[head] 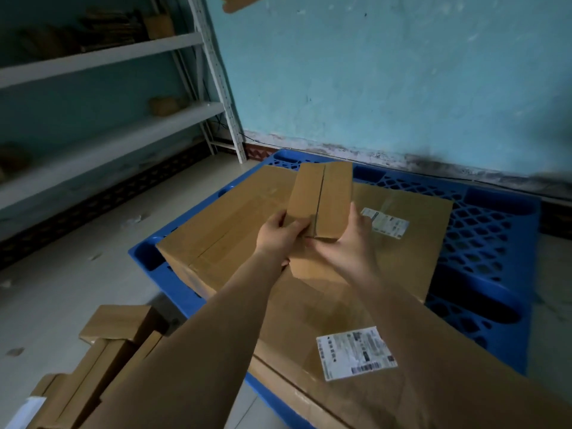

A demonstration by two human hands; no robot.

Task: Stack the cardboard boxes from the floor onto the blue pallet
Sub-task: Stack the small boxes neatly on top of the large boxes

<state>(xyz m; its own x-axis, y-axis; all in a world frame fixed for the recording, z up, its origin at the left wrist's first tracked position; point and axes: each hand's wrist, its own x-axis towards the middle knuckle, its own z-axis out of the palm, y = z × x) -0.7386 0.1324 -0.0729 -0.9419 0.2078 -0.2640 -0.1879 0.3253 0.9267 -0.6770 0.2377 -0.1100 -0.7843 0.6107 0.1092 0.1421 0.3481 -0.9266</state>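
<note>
Currently both hands are on one small brown cardboard box point(318, 201), its top flaps closed with a centre seam visible. Left hand point(278, 235) grips the box's near left corner, fingers curled around the edge. Right hand point(348, 243) holds the near right side, thumb up along the side face, fingers curled under the near end. Whether the small box rests on the carton below or is held just above it, cannot tell.

Small box sits over a large flat brown cardboard carton point(235, 221) that lies on the blue plastic grid pallet point(483, 239). That carton carries a white shipping label point(385, 222) on its right part, just beside the right hand. A second large brown carton point(315, 323) lies nearer the camera, also on the pallet, with a bigger white barcode label point(356, 352) on top; both forearms cross above it.

Off the pallet, lower left, several small brown cardboard boxes point(102, 348) are on the pale floor point(62, 274). White metal shelving point(102, 57) stands at left with blurred brown items on it. Peeling turquoise wall point(387, 72) runs behind the pallet.
</note>
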